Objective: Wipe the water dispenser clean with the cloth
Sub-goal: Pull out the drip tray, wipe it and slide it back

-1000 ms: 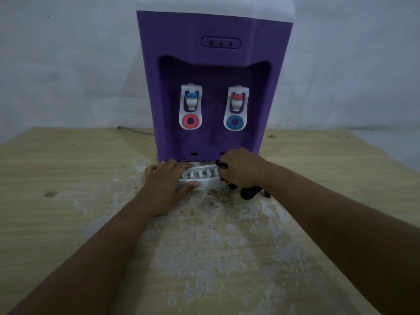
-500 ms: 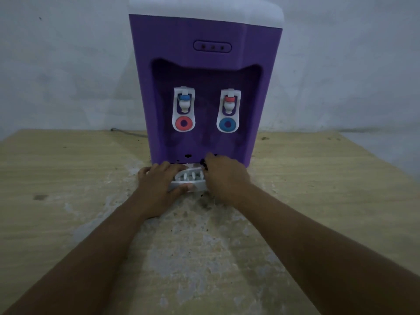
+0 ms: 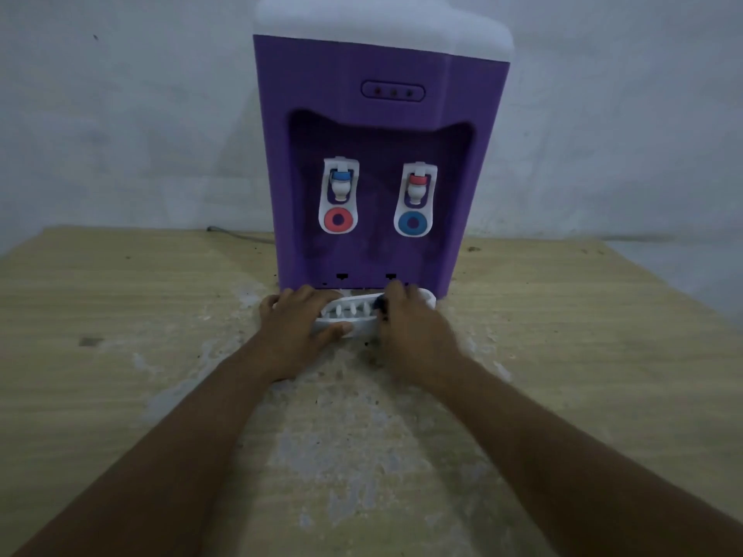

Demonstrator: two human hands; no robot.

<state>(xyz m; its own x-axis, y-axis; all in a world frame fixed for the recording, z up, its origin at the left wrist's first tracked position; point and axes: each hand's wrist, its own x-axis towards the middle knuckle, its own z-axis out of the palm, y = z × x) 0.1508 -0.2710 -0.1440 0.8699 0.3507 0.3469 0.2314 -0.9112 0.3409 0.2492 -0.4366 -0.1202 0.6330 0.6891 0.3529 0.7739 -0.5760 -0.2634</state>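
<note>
A purple water dispenser (image 3: 378, 66) with a white top stands at the back of the wooden table (image 3: 120, 315). It has two white taps (image 3: 339, 195) side by side. Its white slatted drip tray (image 3: 356, 311) lies on the table at its foot. My left hand (image 3: 293, 327) grips the tray's left end, thumb over the front rim. My right hand (image 3: 410, 327) covers the tray's right part and holds a dark cloth (image 3: 380, 305), of which only a small bit shows under the fingers.
A grey wall (image 3: 120, 114) rises right behind the dispenser. A thin cable (image 3: 237, 234) runs off behind it to the left. The tabletop in front is worn, with pale patches (image 3: 354, 416) and dark crumbs. The table's right edge (image 3: 659, 275) slants away.
My right hand has slid left along the tray, and the dark cloth that stuck out beside it is now almost hidden beneath it. The left hand keeps its hold. The camera has tilted up.
</note>
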